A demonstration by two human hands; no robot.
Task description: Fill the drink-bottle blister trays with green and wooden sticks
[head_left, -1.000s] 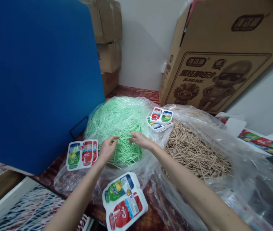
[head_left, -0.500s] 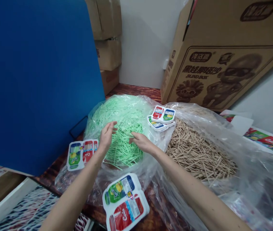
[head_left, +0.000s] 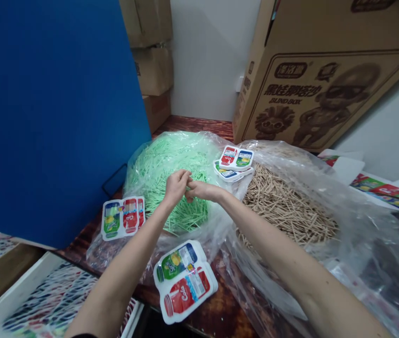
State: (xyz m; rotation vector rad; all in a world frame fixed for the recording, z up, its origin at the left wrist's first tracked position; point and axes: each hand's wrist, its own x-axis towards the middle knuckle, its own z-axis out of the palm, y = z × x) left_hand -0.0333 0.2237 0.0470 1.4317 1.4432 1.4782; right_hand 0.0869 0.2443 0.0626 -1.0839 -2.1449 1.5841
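Over a heap of thin green sticks (head_left: 181, 218) in a clear plastic bag, my left hand (head_left: 177, 186) and my right hand (head_left: 203, 190) meet at the fingertips. The fingers of both are curled and pressed together, and whatever lies between them is too small or hidden to make out. Jar-shaped printed packs surround the heap: one pile (head_left: 124, 218) left of my left forearm, a stack (head_left: 185, 281) at the table's front edge, and another stack (head_left: 236, 158) beyond my right hand. Some packs show "Cola" and lemon pictures.
Brown sticks (head_left: 287, 211) fill a second clear bag on the right. A blue panel (head_left: 58, 117) stands at left, a large carton (head_left: 319, 98) at back right. Stacked boxes (head_left: 153, 70) stand behind. At lower left, a white-edged tray (head_left: 19, 286) holds many striped pieces.
My hands, apart over the green sticks before, have come together, the left moving right and the fingers of both closing. The whole view has shifted slightly.
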